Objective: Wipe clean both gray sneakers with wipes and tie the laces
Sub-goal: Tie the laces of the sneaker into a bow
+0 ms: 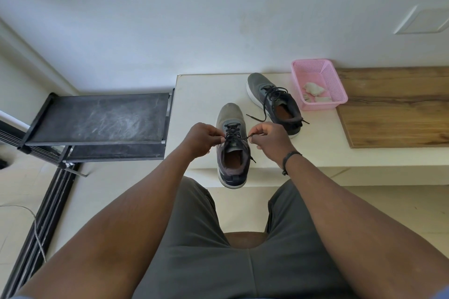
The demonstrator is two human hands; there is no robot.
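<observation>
— What are the hands doing over there?

— The left hand (202, 139) has its fingers curled in, pinching one end of the thin black laces (232, 134) of the near gray mesh sneaker (232, 145). The right hand (268, 139), with a dark cord bracelet (289, 159) at the wrist, is curled the same way, pinching the other end; the lace runs taut from its fingertips to the shoe's throat.

— And where's that shoe?

— At the front edge of the low cream-white bench (199, 94), heel hanging a little over the edge, toe pointing at the wall. Knit gray upper, darker heel, white sole, brownish insole showing.

— The other one?

— The second gray sneaker (273, 102) sits farther back toward the bench's rear edge, angled, with loose black laces (263, 110) spilling onto the surface, untied.

— Anything beside it?

— A pink perforated plastic basket (328, 75) just beside it, straddling the seam with the wood-grain panel (393, 109). Crumpled, grayish used wipes (313, 90) lie inside. Off the bench's left end stands a black metal rack with a scuffed dark fabric shelf (97, 119).
</observation>
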